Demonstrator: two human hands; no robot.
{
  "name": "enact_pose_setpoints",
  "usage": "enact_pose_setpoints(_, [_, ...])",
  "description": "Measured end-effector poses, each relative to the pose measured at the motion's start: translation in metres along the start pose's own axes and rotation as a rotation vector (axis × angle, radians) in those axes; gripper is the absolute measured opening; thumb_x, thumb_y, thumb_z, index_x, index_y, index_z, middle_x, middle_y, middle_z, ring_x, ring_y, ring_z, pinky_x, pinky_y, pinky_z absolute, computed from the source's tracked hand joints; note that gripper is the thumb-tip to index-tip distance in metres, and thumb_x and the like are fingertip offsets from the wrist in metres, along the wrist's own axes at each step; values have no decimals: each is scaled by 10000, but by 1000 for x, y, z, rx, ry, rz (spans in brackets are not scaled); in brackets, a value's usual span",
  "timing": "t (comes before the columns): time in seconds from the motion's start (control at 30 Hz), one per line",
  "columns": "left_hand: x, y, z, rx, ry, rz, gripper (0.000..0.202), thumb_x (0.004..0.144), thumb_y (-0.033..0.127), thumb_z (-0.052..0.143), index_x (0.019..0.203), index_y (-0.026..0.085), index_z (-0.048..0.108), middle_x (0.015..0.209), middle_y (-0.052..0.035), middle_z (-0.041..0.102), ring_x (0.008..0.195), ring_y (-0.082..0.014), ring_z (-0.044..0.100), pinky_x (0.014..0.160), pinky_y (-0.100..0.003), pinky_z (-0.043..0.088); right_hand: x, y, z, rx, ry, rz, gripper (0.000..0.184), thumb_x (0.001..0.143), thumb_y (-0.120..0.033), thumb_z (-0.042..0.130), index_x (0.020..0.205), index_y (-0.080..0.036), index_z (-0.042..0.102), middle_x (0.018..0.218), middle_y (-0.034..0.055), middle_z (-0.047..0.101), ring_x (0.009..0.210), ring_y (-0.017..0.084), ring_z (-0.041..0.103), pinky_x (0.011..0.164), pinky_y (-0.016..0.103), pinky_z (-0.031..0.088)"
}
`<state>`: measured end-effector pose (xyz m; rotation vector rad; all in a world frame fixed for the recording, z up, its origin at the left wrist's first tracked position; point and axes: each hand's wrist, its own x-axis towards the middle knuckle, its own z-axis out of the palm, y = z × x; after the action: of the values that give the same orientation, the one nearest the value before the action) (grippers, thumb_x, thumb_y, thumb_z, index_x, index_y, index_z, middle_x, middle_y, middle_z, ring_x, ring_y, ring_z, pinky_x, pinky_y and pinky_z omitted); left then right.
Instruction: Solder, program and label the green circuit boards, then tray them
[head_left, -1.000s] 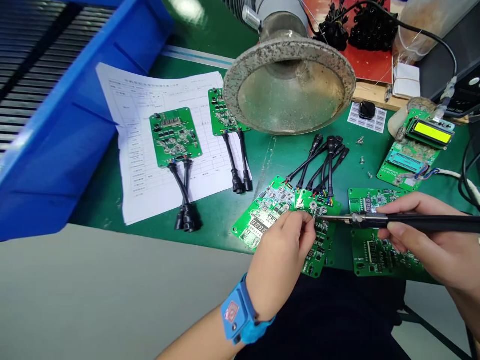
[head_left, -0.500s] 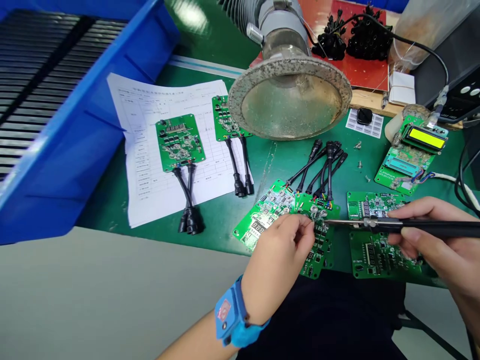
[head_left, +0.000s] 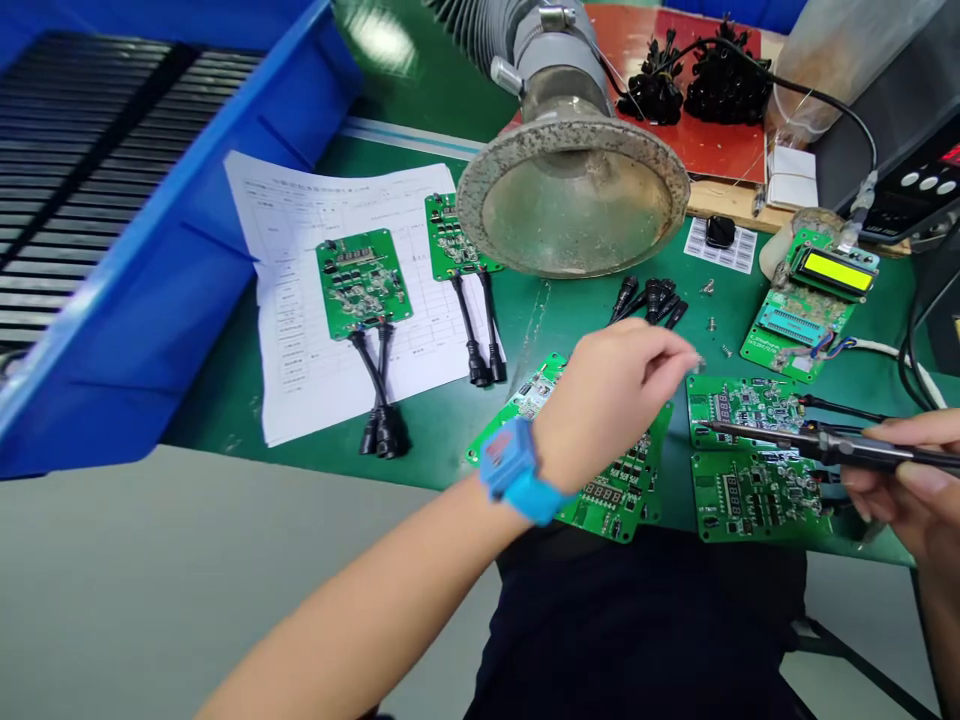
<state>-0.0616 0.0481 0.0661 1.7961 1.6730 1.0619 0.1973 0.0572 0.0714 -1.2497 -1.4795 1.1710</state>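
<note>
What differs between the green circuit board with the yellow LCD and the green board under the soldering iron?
The LCD board has a lit yellow screen and a teal socket; the board under the soldering iron has a small unlit digit display. The iron's tip sits over the second, not the LCD board. Both lie flat on the green mat.

L hand point(head_left: 611, 400) raised, R hand point(head_left: 907, 490) curled

right hand point(head_left: 911, 490) cut off, cables point(head_left: 654, 302) partly behind left hand point(head_left: 611, 400), print on paper form point(head_left: 289, 300) seemingly unreadable
</note>
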Motion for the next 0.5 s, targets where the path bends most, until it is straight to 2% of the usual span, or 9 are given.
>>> enact_pose_setpoints(0.1, [10, -4, -2, 38, 54, 39, 220, 907, 191, 452, 929, 165, 670, 838, -32, 664, 768, -134, 594, 733, -264, 458, -4, 1, 6, 35, -60, -22, 155, 704, -226, 683, 854, -190, 672, 577, 55, 656, 397, 166, 567, 301, 235, 427])
enact_pose_setpoints(0.17, [-7, -8, -12, 100, 153, -13, 225, 915, 210, 438, 952, 170, 657, 856, -34, 658, 779, -136, 594, 738, -267, 457, -6, 3, 11, 31, -132, -55, 157, 728, -220, 663, 884, -199, 667, 589, 50, 665, 391, 159, 564, 307, 235, 438])
enact_pose_setpoints(0.23, [-37, -12, -23, 196, 226, -117, 171, 895, 242, 485, 915, 180, 643, 799, -19, 644, 755, -142, 589, 711, -266, 454, -6, 5, 17, -4, -186, -87, 164, 742, -218, 654, 904, -205, 665, 614, 52, 675, 416, 161, 579, 321, 236, 457])
enact_pose_setpoints(0.3, [-71, -15, -28, 222, 162, -309, 167, 874, 315, 519, 812, 184, 602, 713, 1, 613, 623, -132, 562, 599, -259, 445, -5, 6, 22, -28, -215, -113, 167, 746, -224, 653, 912, -206, 666, 627, 52, 676, 428, 156, 580, 326, 231, 462])
enact_pose_setpoints(0.37, [-97, -17, -25, 164, 26, -415, 203, 851, 388, 536, 841, 189, 570, 712, 2, 606, 595, -136, 563, 550, -257, 443, -4, 5, 25, -25, -231, -121, 166, 751, -227, 649, 915, -208, 664, 624, 49, 673, 428, 155, 579, 322, 228, 460])
enact_pose_setpoints(0.43, [-111, -19, -16, 167, -53, -450, 261, 820, 425, 564, 927, 187, 560, 759, -16, 610, 630, -157, 576, 537, -266, 441, -3, 3, 27, -14, -240, -129, 155, 762, -212, 636, 915, -208, 660, 620, 52, 672, 435, 162, 590, 320, 225, 459])
enact_pose_setpoints(0.5, [-112, -20, -8, 189, -62, -477, 332, 799, 418, 585, 1032, 185, 546, 782, -24, 604, 640, -167, 566, 530, -274, 427, -5, 2, 26, -14, -244, -150, 145, 765, -187, 627, 907, -205, 655, 624, 59, 672, 452, 169, 607, 325, 222, 461])
